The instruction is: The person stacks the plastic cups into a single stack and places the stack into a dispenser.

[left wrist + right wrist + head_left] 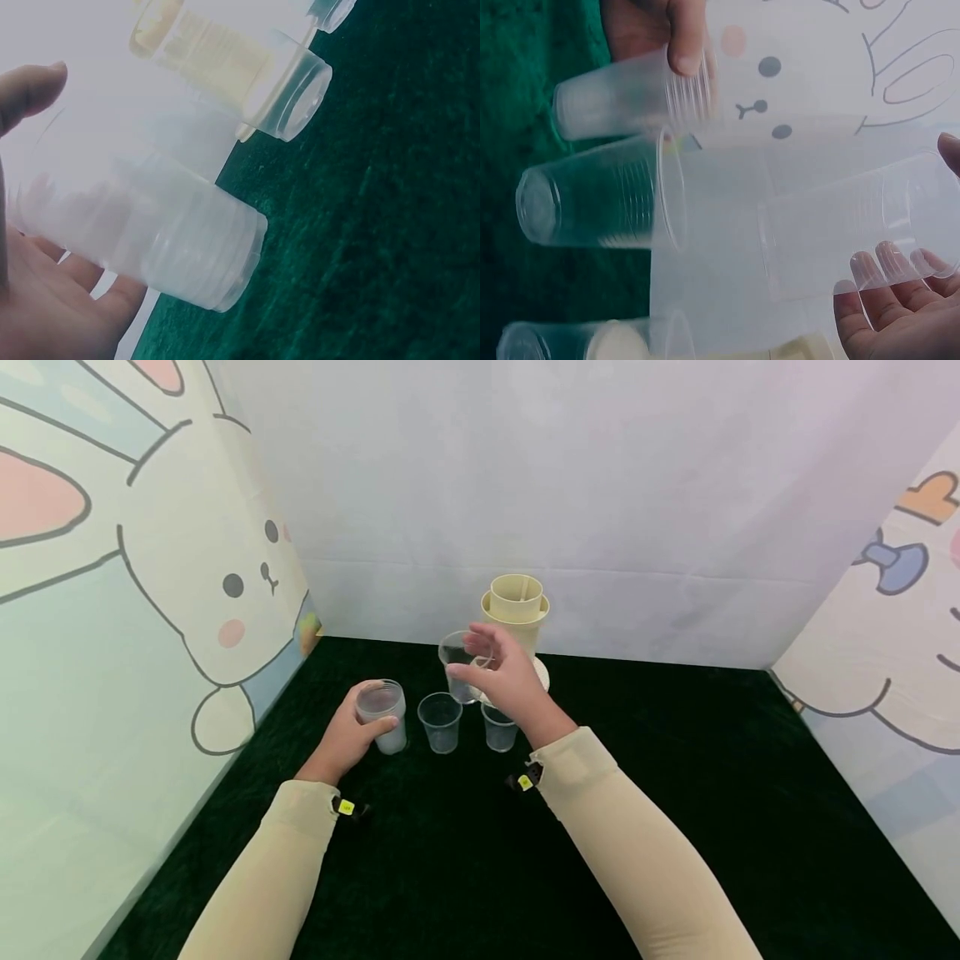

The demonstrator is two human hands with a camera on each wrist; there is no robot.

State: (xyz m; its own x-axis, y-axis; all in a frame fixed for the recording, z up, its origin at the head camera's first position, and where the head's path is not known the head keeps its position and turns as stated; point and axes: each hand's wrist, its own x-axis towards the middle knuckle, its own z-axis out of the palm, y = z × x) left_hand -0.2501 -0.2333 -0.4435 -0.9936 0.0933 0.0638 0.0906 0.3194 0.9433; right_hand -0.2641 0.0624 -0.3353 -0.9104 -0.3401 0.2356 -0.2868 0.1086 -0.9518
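Observation:
My left hand (343, 739) grips a stack of nested clear plastic cups (392, 732), thumb on the near side. The stack stands upright at the left; its ridged walls show in the left wrist view. In my right hand (510, 681) is a single clear plastic cup (454, 670), held mouth up between thumb and fingers, above and behind the other cups. Two more clear cups stand mouth up on the dark green cloth: one plastic cup (441, 728) right of the stack, another plastic cup (498, 733) partly hidden under my right wrist.
A cream-coloured container (517, 618) with round open tops and a round base (542, 675) stands behind my right hand, near the white back wall (600, 485). Green cloth (450, 860) covers the table. Cartoon-printed panels (172, 593) rise at both sides.

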